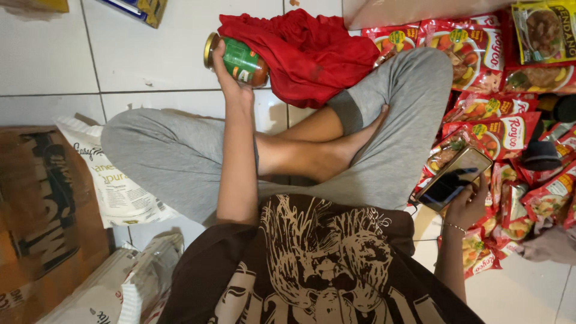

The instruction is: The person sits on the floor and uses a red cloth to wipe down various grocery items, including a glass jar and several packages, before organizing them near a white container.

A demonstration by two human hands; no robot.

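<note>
A: Nearest is the brown shirt (312, 264); above it, crossed legs (360, 150).
B: And the jar (237, 60)?
A: Left hand (231, 81) grips it, left of the red cloth (306, 51). Right hand (468, 201) clasps a phone (453, 178), right of that cloth.

- A glass jar (237, 60) with a gold metal lid and a green label, dark red-brown contents showing at its base. It is tipped on its side, lid pointing away from the red cloth (306, 51), base touching the cloth's edge, lifted above the white tiled floor.
- A smartphone (453, 178) with a gold-coloured frame and a dark screen, tilted face up, well apart from the red cloth, on the jar's far side of it.
</note>
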